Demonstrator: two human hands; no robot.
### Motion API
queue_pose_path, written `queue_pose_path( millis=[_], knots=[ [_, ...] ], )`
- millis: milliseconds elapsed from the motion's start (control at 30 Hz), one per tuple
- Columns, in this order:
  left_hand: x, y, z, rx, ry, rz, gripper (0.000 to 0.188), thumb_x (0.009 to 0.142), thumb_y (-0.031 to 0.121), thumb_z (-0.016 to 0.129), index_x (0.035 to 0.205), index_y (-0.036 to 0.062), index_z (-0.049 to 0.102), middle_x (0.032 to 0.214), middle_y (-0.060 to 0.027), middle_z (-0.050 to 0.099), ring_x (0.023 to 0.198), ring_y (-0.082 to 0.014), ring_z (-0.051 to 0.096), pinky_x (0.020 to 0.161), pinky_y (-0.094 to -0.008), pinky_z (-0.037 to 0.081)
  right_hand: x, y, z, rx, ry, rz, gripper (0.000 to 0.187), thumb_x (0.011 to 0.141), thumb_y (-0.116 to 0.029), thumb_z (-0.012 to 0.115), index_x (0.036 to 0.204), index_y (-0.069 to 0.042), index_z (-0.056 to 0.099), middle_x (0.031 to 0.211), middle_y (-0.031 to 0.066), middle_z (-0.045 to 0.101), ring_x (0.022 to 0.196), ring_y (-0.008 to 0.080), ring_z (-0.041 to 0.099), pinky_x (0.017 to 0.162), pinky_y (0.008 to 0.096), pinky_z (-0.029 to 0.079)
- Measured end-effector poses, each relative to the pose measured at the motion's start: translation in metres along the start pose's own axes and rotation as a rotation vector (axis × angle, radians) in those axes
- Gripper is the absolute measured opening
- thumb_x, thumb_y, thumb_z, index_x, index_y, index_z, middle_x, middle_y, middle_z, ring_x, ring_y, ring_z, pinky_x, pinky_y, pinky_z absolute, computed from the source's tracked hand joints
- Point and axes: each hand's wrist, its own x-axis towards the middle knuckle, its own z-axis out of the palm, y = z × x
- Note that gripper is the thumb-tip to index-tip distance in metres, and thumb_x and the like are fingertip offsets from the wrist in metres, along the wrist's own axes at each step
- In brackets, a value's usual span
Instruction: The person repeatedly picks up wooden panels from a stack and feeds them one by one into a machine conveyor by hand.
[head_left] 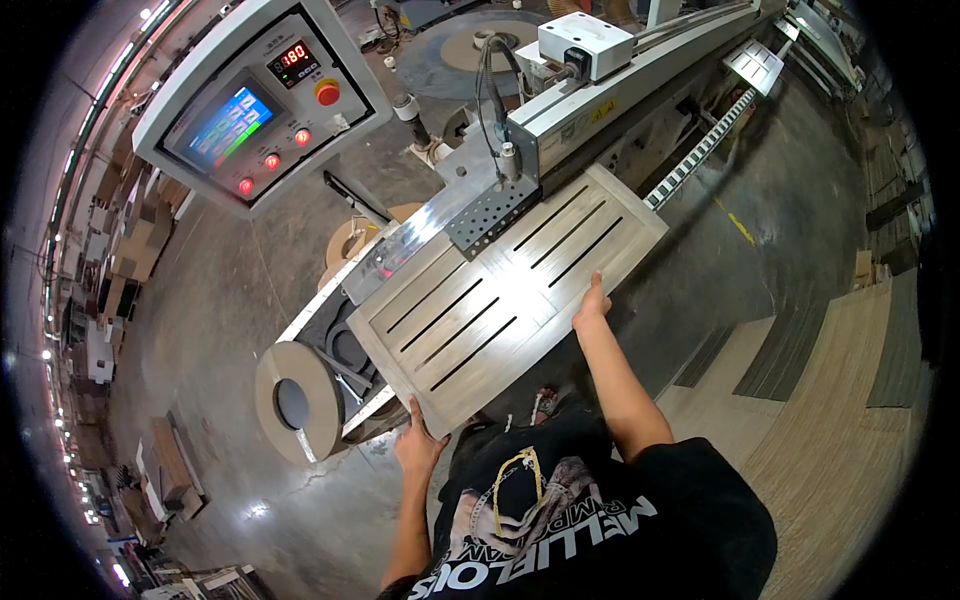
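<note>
A pale wood-grain slotted panel (520, 305) lies tilted across the bed of a long edge-banding machine (600, 110). Its far long edge runs along the machine, partly under a perforated dark metal plate (490, 220). My left hand (420, 442) grips the near left corner, thumb on top and fingers mostly hidden beneath. Farther right along the near edge, my right hand (592, 303) holds the same panel, its thumb pointing up over the face and its other fingers out of sight below.
A control box (260, 105) with a lit screen, buttons and a red knob stands at upper left. Tan edging rolls (275, 405) sit left of the panel. A roller arm (700, 150) extends at upper right. Stacked wood-grain boards (800, 400) lie to my right.
</note>
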Motion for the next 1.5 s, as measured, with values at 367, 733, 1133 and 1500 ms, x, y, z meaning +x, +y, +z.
queue_pose_path(
  millis=[367, 733, 1133, 1500],
  knots=[
    [0.052, 0.014, 0.014, 0.152, 0.264, 0.884, 0.087, 0.085, 0.054, 0.068, 0.146, -0.0021, 0.042, 0.152, -0.0282, 0.037, 0.143, -0.0461, 0.032, 0.119, -0.051, 0.026, -0.009, -0.066, -0.063, -0.061, -0.265, -0.068, 0.075, 0.095, -0.047, 0.062, 0.153, -0.007, 0.036, 0.157, 0.0082, 0.036, 0.14, 0.0284, 0.039, 0.117, 0.04, 0.029],
    [0.119, 0.092, 0.032, 0.094, 0.169, 1.193, 0.091, 0.093, 0.056, 0.057, 0.156, 0.0003, 0.023, 0.157, -0.0385, 0.016, 0.148, -0.0516, 0.015, 0.122, -0.0544, 0.012, -0.068, 0.056, -0.287, 0.122, 0.09, -0.017, 0.037, 0.097, -0.044, 0.057, 0.11, -0.009, 0.061, 0.109, 0.008, 0.062, 0.093, 0.0225, 0.066, 0.078, 0.0315, 0.055],
    [0.154, 0.195, 0.037, -0.168, 0.256, 1.281, 0.078, 0.095, 0.046, 0.057, 0.153, 0.0001, 0.033, 0.162, -0.0273, 0.02, 0.149, -0.0466, 0.017, 0.122, -0.0543, 0.012, -0.34, 0.069, -0.258, -0.869, 0.251, -1.173, 0.022, 0.09, -0.011, 0.067, 0.108, 0.0, 0.067, 0.11, 0.0175, 0.069, 0.099, 0.0323, 0.067, 0.086, 0.0394, 0.053],
    [0.138, 0.143, 0.006, -0.34, 0.164, 1.394, 0.05, 0.097, 0.031, 0.057, 0.129, -0.0064, 0.059, 0.135, -0.0236, 0.058, 0.137, -0.0433, 0.042, 0.121, -0.0513, 0.022, -0.627, 0.001, -0.364, -1.199, 1.17, -1.486, 0.022, 0.095, -0.012, 0.058, 0.109, 0.001, 0.066, 0.114, 0.0178, 0.065, 0.109, 0.0344, 0.061, 0.097, 0.0445, 0.046]
  ],
)
